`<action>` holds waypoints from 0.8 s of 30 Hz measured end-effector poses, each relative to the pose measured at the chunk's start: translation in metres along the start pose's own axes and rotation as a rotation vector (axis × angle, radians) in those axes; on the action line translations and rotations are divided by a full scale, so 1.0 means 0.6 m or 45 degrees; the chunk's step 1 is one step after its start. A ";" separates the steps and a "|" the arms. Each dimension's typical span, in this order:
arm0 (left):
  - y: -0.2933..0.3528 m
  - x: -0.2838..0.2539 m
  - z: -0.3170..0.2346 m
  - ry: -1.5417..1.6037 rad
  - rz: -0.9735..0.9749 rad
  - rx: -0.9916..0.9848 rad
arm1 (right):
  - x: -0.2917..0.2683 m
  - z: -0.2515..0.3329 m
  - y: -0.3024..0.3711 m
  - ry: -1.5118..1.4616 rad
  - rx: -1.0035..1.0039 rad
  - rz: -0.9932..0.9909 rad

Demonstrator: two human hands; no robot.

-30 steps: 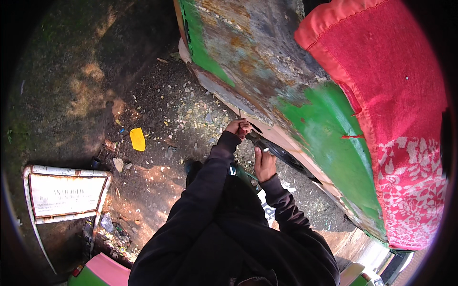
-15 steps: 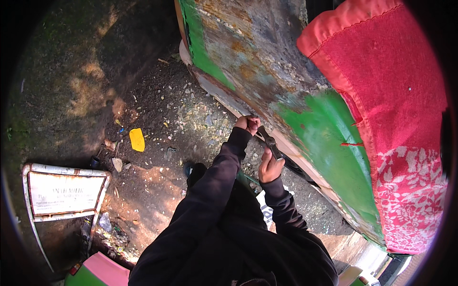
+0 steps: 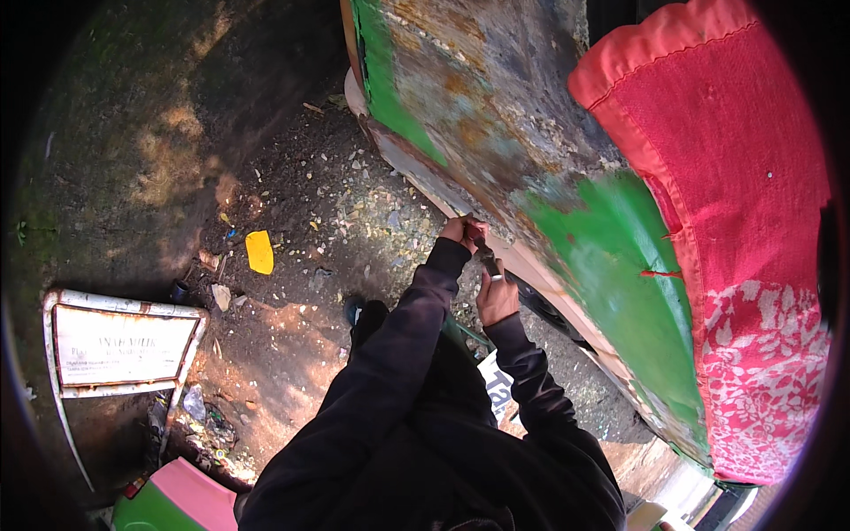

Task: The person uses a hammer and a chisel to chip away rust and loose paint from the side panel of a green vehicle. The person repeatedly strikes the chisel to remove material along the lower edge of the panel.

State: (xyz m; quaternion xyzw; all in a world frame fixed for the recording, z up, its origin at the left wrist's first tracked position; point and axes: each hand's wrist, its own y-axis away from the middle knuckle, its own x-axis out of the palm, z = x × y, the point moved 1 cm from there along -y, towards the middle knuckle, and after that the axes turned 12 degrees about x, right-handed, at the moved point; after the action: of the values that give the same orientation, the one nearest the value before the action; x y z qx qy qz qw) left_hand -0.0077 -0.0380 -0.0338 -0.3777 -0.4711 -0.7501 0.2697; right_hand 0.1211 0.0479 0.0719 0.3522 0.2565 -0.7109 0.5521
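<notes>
By the rusty green panel (image 3: 611, 239), low side | dark hammer (image 3: 488, 257) between the hands, right hand (image 3: 498, 299) grip closed on it | left hand (image 3: 463, 231) grip: can't tell how closed, or on what | I'd advise short square taps, left knuckles clear

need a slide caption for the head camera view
Right hand holds a dark hammer close to the left hand, beside a worn green vehicle panel.

Since half a second ago, the bare right hand (image 3: 498, 301), gripping a dark, blocky metal hammer (image 3: 488, 259), has shifted leftward and closer to the bare, curled left hand (image 3: 460, 232), leaving less of the hammer showing.
</notes>
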 end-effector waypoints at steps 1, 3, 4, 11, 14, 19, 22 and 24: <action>0.001 0.004 0.001 -0.056 -0.014 0.017 | -0.001 -0.001 0.000 0.076 0.035 0.089; 0.009 0.005 -0.005 0.005 0.014 0.018 | -0.015 0.010 -0.002 0.002 -0.062 -0.051; 0.013 0.001 -0.013 0.034 0.024 0.016 | -0.027 0.021 0.000 -0.037 -0.105 -0.119; 0.038 -0.025 -0.038 -0.105 0.111 -0.274 | 0.010 -0.013 -0.015 0.170 -0.016 0.150; 0.050 -0.018 -0.081 -0.202 0.078 -0.344 | 0.024 -0.039 0.012 0.044 -0.102 -0.030; 0.090 -0.024 -0.117 0.008 -0.036 -0.365 | -0.009 -0.010 0.026 -0.208 0.001 -0.079; 0.093 -0.029 -0.117 0.053 -0.037 -0.307 | -0.032 -0.010 0.026 -0.082 0.134 0.014; 0.095 -0.031 -0.116 0.136 -0.028 -0.355 | -0.036 -0.009 0.026 -0.199 0.082 -0.049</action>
State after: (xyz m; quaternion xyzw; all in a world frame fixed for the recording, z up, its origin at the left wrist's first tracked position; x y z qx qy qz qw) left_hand 0.0245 -0.1239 -0.0389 -0.3659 -0.3513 -0.8302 0.2312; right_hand 0.1407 0.0610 0.0856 0.3081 0.1963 -0.7546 0.5451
